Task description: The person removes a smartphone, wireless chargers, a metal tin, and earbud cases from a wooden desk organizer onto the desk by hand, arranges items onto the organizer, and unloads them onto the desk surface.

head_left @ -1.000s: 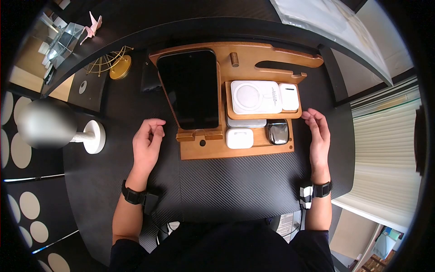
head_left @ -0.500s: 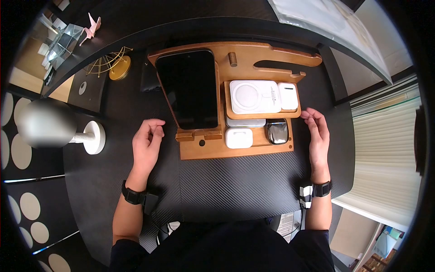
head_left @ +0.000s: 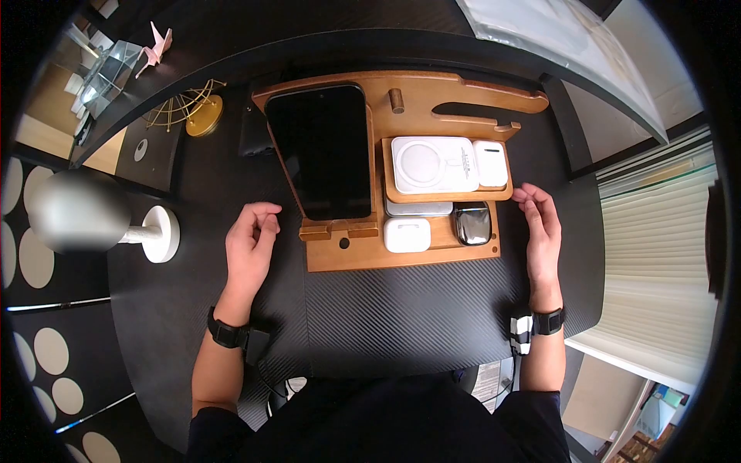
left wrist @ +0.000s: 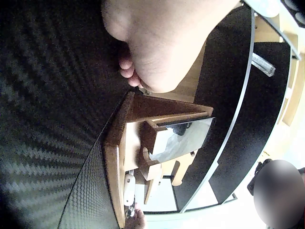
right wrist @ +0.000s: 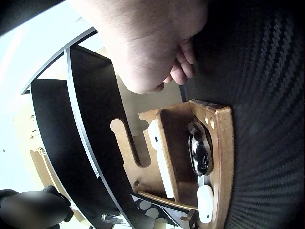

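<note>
Left of a brown wooden desk organizer [head_left: 328, 258], my left hand [head_left: 251, 243] rests on the black desk with fingers loosely curled and nothing in them. My right hand [head_left: 543, 231] lies at the organizer's right side, fingertips close to its upper tray, holding nothing. A dark-screened smartphone [head_left: 320, 150] leans in the organizer's left slot. On the upper tray sit a white charger-like block with a ring mark [head_left: 434, 166] and a small white case [head_left: 491, 164]. Below are a white earbud case [head_left: 407, 235] and a glossy black case [head_left: 472, 224]; another pale item is partly hidden under the tray.
A white round-based lamp [head_left: 160, 234] stands at the left. Behind it are a gold wire stand [head_left: 204, 116] and a pink paper crane [head_left: 156, 49] on the raised shelf [head_left: 347, 46]. A plastic-wrapped item [head_left: 571, 46] overhangs the shelf at upper right.
</note>
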Available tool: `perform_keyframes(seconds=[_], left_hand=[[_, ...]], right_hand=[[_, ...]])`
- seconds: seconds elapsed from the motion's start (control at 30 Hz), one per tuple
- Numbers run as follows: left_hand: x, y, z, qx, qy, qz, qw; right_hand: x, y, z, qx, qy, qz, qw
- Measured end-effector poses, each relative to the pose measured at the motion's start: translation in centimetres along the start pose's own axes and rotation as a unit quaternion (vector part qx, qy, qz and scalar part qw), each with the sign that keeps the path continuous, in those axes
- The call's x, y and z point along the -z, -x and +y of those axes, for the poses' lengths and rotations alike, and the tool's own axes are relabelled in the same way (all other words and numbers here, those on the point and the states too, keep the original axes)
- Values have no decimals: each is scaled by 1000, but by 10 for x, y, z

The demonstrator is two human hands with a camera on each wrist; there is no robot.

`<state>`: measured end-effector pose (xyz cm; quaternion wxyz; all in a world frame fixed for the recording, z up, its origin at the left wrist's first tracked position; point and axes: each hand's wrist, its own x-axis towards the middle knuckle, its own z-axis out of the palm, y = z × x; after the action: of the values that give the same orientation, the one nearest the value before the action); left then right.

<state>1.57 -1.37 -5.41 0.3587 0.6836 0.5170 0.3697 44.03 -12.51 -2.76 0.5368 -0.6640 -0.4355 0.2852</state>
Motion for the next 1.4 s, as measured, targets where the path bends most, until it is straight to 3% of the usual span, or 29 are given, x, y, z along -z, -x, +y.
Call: perform_keyframes(seconds=[0.2,0.33,0.43,0.57,0.67,0.9,1.03,1.2,1.4], left_hand=[[-1,0,1,-2,1,12,1000],[-2,0,3,-11,5,13,1000],[-1,-1,3,12,11,9,1000],[-1,-1,8,7,14,4,1000],[-1,0,11,6,17,4,1000],[0,0,9,10,16,0,1000],[0,1,9,7,19,-5,1000],[-1,0,12,4,8,-5,1000],[-2,0,7,5,27,-11,1000]], right_hand=[[1,-1,2,-3,0,-2,1000],[-8,3,-6,138,70,7,988],[-16,1,-45,300,266,-13,916],[-26,-17,-63,341,310,-54,886],[-34,-23,-69,250,285,-78,922],[-21,-24,-60,338,257,-6,905],[10,-20,-44,270,300,67,913],[48,-8,-5,190,327,35,925],[50,2,-3,178,325,28,928]])
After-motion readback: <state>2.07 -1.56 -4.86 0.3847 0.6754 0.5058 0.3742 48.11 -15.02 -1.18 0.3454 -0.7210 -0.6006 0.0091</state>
